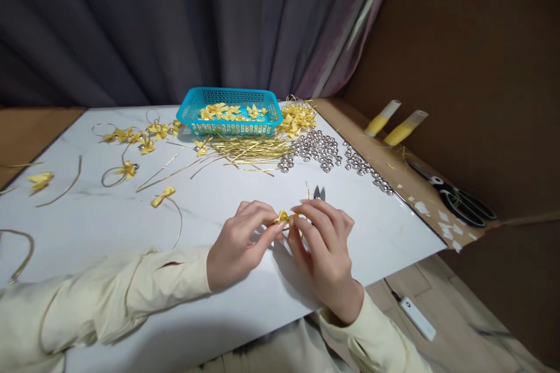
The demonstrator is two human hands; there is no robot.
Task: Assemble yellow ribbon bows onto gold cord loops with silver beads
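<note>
A small yellow bow (282, 217) is between my two hands, above the white table near its front. My left hand (242, 239) pinches its left side between thumb and fingertips. On the right side, my right hand (324, 250) holds the bow with its thumb and fingers bent together. Part of the bow is hidden by the fingertips. Small snips (319, 193) lie just beyond my right hand, their handles mostly covered by it. A yellow bow with a gold tie (164, 195) rests on the table to the left of my hands.
A blue basket (236, 128) with yellow bows stands at the back. Before it lie gold ties (251, 150) and silver rings (319, 147). More bows (126, 169) lie left. Scissors (459, 201), two yellow tubes (396, 122) and paper scraps are at right; a white device (417, 317) lies below.
</note>
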